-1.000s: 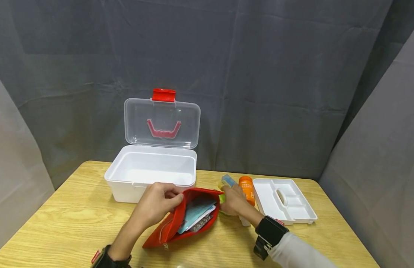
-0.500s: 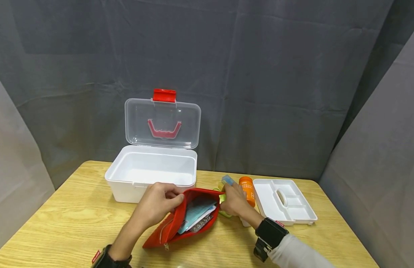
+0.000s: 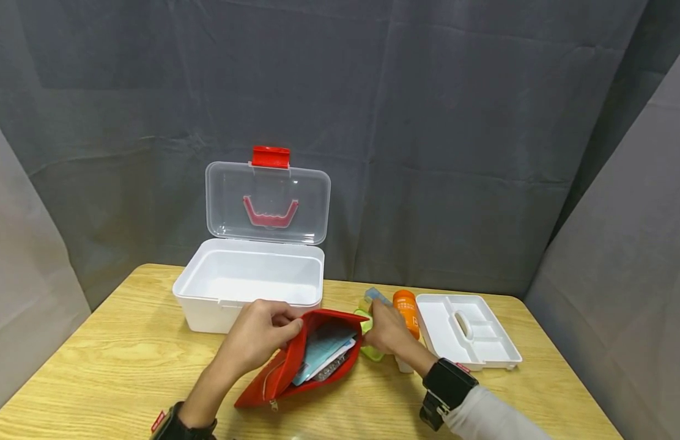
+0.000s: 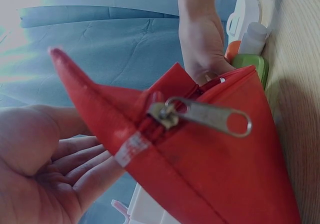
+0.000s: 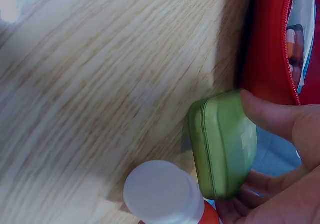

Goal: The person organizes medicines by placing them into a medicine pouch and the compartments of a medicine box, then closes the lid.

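Observation:
My left hand [image 3: 260, 330] pinches the left edge of a red zip pouch [image 3: 274, 380], whose mouth gapes toward the right. Inside it lie a light blue packet [image 3: 321, 349], white papers and a blister pack [image 5: 295, 51] of capsules. In the left wrist view the metal zip pull [image 4: 215, 118] hangs at the pouch's end. Just right of the pouch, my right hand [image 3: 388, 330] grips a small green case [image 5: 222, 144], thumb on one end and fingers at the other. The case stands over the wood beside the pouch, partly hidden by that hand in the head view.
Behind the pouch stands an open white box [image 3: 208, 308] with a clear lid raised. An orange bottle [image 3: 406, 308], a white bottle [image 5: 157, 191] and a blue-topped item [image 3: 376, 296] stand around my right hand. A white divided tray [image 3: 441, 318] lies farther right.
My right hand has shifted slightly right, and more of the green case shows beside it. The left hand and the pouch stay nearly still.

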A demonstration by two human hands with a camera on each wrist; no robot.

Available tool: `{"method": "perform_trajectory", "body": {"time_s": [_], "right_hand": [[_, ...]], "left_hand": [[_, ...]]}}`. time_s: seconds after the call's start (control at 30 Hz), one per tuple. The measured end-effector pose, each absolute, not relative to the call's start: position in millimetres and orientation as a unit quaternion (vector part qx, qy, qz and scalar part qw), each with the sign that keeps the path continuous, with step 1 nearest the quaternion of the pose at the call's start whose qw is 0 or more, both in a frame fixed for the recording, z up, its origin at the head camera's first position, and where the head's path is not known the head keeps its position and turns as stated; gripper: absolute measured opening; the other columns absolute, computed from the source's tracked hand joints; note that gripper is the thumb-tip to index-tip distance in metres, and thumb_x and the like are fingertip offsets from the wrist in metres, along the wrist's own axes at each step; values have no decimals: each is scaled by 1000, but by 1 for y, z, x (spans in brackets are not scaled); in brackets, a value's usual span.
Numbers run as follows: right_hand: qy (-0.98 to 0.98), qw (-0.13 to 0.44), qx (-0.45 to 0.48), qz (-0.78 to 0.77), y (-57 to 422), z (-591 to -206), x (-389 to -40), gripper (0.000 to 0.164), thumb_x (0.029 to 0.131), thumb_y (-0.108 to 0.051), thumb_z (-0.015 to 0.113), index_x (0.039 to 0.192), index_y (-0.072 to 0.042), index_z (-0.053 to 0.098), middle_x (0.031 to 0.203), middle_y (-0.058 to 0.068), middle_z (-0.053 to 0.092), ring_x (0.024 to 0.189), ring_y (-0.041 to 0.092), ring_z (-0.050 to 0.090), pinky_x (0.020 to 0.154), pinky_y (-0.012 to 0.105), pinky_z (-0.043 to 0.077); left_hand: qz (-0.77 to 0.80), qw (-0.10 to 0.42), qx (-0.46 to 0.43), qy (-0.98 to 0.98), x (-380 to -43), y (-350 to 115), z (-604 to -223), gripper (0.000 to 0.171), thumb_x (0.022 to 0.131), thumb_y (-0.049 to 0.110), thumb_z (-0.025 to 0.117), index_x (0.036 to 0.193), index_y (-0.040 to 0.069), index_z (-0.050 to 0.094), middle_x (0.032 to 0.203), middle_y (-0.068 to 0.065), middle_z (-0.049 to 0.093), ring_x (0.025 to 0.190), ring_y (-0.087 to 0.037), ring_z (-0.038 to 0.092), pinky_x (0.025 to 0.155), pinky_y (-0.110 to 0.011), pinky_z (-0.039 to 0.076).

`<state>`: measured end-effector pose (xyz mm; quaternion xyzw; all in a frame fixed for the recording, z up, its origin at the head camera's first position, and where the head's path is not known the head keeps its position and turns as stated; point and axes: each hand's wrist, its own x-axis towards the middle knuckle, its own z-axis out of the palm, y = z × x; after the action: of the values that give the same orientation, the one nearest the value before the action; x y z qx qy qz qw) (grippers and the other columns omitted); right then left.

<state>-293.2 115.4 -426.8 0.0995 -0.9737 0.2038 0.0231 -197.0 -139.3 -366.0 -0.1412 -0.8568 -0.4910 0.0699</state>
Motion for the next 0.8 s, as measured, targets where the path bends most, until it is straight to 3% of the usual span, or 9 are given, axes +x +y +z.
{"method": "perform_trajectory", "body": {"time_s": [0.4, 0.8], "right_hand": [[-970, -10, 90, 224, 122, -413, -294, 48, 71, -18, 89, 109, 2, 70, 104, 16, 72, 85, 25, 64, 74, 37, 57], [-964, -52, 77, 250, 127, -401, -289, 31, 75, -18, 87, 93, -5, 67, 84, 4, 61, 71, 18, 55, 58, 26, 43]], "left_hand": [[-490, 70, -143, -857, -197, -139, -366, 8, 90, 7, 69, 89, 4, 77, 77, -3, 76, 62, -9, 68, 57, -25, 57], [-485, 69, -140, -860, -197, -139, -366, 9, 90, 7, 69, 89, 4, 77, 77, -3, 75, 62, -10, 67, 58, -24, 57]]}}
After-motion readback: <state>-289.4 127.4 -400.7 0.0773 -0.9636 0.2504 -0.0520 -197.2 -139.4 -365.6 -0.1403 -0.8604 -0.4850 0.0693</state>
